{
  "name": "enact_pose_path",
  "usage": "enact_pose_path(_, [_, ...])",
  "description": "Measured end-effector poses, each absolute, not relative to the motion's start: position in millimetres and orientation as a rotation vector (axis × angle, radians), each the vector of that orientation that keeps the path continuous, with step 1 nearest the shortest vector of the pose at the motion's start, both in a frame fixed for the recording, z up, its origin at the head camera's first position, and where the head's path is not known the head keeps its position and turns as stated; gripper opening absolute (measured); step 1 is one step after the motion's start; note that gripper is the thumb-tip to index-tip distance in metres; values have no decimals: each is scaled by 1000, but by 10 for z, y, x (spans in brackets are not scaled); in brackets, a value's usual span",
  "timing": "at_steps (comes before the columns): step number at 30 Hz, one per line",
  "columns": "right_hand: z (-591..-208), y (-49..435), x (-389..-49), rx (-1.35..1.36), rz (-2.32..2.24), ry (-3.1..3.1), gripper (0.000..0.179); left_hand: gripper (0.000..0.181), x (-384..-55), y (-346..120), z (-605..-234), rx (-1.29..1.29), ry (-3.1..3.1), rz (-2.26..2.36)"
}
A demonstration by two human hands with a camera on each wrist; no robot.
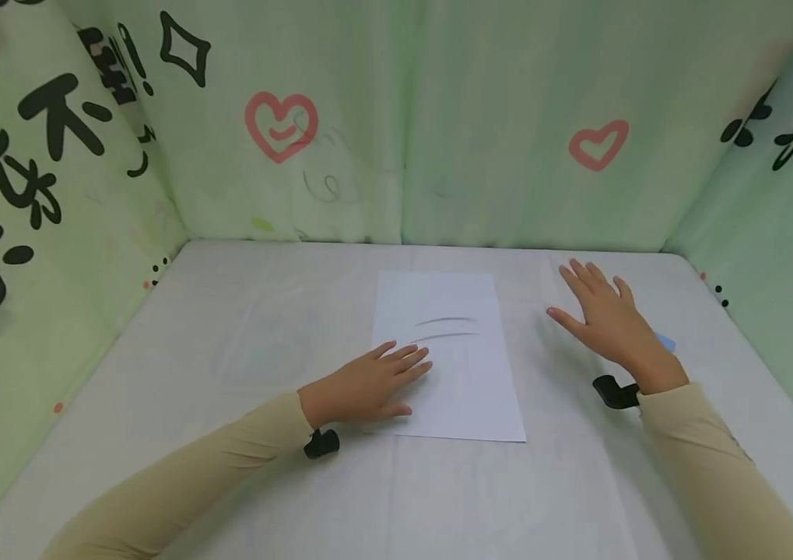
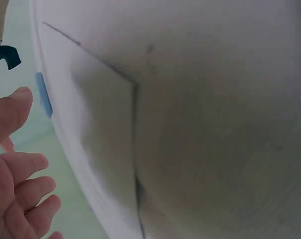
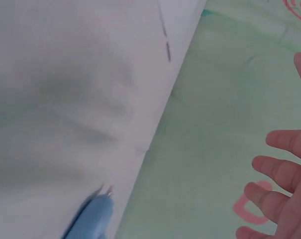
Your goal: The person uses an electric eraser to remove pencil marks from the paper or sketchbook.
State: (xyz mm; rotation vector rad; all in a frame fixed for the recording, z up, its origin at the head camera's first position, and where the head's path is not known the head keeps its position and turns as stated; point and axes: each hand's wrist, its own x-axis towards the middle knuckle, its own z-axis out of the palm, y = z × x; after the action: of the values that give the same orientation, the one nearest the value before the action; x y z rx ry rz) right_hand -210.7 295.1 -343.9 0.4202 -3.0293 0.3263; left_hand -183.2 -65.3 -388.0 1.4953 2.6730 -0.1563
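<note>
A white sheet of paper [image 1: 469, 397] lies on the white table and bears two thin grey curved lines [image 1: 447, 335]. My left hand [image 1: 364, 385] is over the sheet's left part, fingers spread and pointing right, holding nothing. Whether it touches the paper I cannot tell. To the right of the sheet, my right hand [image 1: 609, 327] is held with fingers extended and nothing in its grasp. Partly hidden behind the right wrist is a blue object [image 1: 666, 342]. In the right wrist view this blue object [image 3: 94, 216] shows a narrow metallic tip; its kind is unclear.
A white cloth covers the table [image 1: 263, 311]. Pale green curtains [image 1: 480, 155] with hearts and black characters enclose it at the back and both sides. A black wrist strap piece [image 1: 615, 392] hangs under the right wrist, another [image 1: 322, 444] under the left.
</note>
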Motion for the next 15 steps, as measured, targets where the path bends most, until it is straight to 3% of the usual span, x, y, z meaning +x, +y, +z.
enact_pose_path(10, [-3694, 3494, -2132, 253, 351, -3112, 51, 65, -1802, -721, -3962, 1535, 2569, -148])
enact_pose_path(15, [-3733, 3746, -2137, 138, 386, -3151, 49, 67, -1824, -756, -3980, 1545, 2516, -151])
